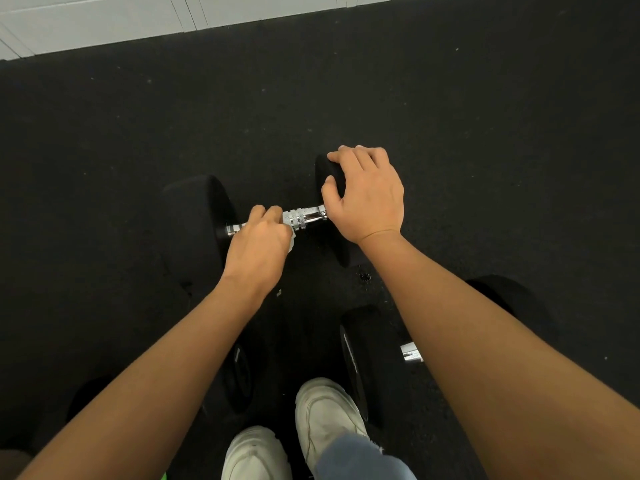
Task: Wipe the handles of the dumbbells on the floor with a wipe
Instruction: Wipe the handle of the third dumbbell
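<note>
Shoes (325, 414) lowest in view | left hand (258, 249): fingers curled round wipe (293, 241) on handle (304, 218) (only a corner of wipe shows) | right hand (367, 195): fingers and thumb clasp dumbbell (194, 216) at its right head | dumbbell lies on floor (450, 116), second dumbbell (353, 355) near shoes

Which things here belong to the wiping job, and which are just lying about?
Job: left hand gripping wipe on handle of far dumbbell; right hand holding its head; near dumbbell.
Lying about: white shoes; wall; floor specks.
</note>
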Motion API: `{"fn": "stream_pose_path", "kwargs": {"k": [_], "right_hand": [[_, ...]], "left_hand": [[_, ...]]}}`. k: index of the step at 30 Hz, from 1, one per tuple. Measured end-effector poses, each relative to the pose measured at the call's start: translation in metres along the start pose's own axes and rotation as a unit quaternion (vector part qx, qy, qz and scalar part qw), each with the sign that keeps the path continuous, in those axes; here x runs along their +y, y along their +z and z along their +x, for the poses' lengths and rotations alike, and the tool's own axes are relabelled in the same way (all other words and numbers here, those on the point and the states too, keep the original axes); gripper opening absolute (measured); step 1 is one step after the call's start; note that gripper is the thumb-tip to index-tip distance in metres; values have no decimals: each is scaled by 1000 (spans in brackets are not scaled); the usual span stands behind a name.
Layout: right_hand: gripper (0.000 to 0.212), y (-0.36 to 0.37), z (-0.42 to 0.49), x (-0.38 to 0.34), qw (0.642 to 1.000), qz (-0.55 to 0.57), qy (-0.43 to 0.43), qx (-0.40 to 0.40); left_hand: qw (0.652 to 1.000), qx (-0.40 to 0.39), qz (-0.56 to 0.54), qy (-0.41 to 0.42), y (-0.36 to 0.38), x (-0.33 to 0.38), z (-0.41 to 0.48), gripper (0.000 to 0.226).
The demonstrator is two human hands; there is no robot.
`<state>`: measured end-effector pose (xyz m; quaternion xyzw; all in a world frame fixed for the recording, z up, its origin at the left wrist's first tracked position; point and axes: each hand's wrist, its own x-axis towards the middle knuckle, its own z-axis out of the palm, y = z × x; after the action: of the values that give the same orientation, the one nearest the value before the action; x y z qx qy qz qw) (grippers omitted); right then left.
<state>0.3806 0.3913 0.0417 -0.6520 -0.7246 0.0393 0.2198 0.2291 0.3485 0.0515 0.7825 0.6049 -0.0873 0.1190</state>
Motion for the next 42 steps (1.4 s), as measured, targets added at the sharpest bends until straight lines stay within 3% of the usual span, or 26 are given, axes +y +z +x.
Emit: {"fn": "stream_pose_path", "kwargs": {"k": [9, 16, 24, 31, 37, 42], "right_hand": [[34, 0, -1, 0, 1000, 3, 1, 3], [33, 1, 1, -1, 1000, 5, -1, 8], [35, 3, -2, 1, 999, 0, -14, 35], [34, 2, 1, 0, 1000, 1, -8, 13], [34, 3, 0, 1, 1000, -4, -9, 21], [36, 3, -1, 1, 1000, -4, -10, 18]], "left_hand": [[999, -21, -7, -37, -5, -6, 6, 36], [998, 20, -49, -43, -1, -6, 3, 34], [983, 15, -98, -154, -11, -7, 7, 32], [995, 5, -69, -75, -12, -5, 19, 34], [992, -48, -32, -115, -16, -15, 27, 30], [992, -70, -55, -94, -14, -11, 38, 37]]}}
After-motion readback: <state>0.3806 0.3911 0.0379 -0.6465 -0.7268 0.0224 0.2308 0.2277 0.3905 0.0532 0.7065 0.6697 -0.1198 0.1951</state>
